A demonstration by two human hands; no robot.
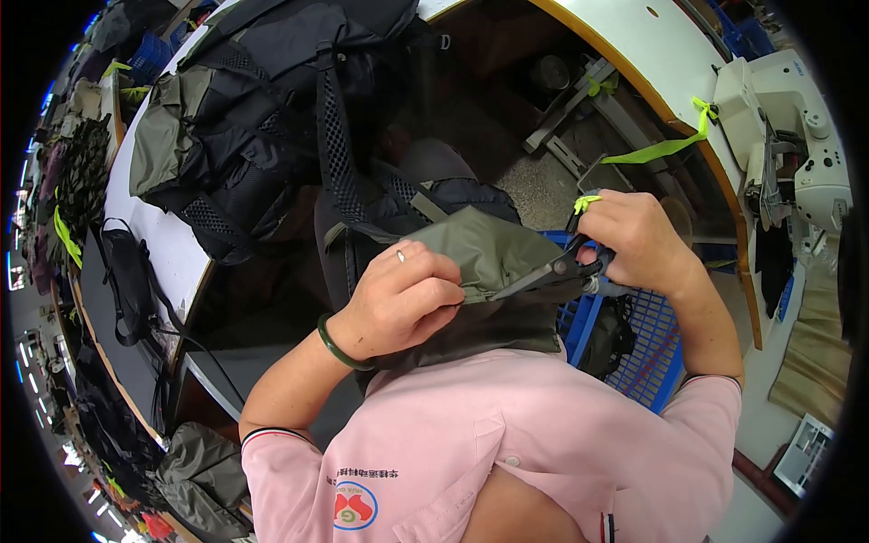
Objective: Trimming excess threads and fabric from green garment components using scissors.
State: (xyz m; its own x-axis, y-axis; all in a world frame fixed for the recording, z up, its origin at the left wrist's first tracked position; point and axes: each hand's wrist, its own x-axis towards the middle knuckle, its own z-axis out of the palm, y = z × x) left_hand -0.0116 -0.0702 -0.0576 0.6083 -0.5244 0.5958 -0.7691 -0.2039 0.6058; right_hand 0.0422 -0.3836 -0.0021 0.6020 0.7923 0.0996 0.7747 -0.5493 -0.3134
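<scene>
The right hand is squeezing a pair of small thread snips, its grip closed around the handles, with the dark blades pointing toward the left hand. The left hand's grip is closed too, pinching the edge of an olive-green fabric panel, thumb and fingers folded over the hem. That panel belongs to a black and olive backpack that is hanging down in front of the pink shirt.

The likeliest trouble is the blades nicking the panel itself rather than a loose thread: the tips are lying touching or just off the cloth, right beside the left grip, and whether the blades are apart or shut I cannot tell. A slip could also be catching the left thumb, since it is sitting so near the blade tips. The cloth is looking bunched, so a fold could be sliding between the blades unnoticed.

Relative to the grips, the panel is running between the two hands, held by the left one and passing under the snips of the right. More backpacks are piling up on the tabletop beyond the left grip, and a blue crate is sitting below the right one.
</scene>
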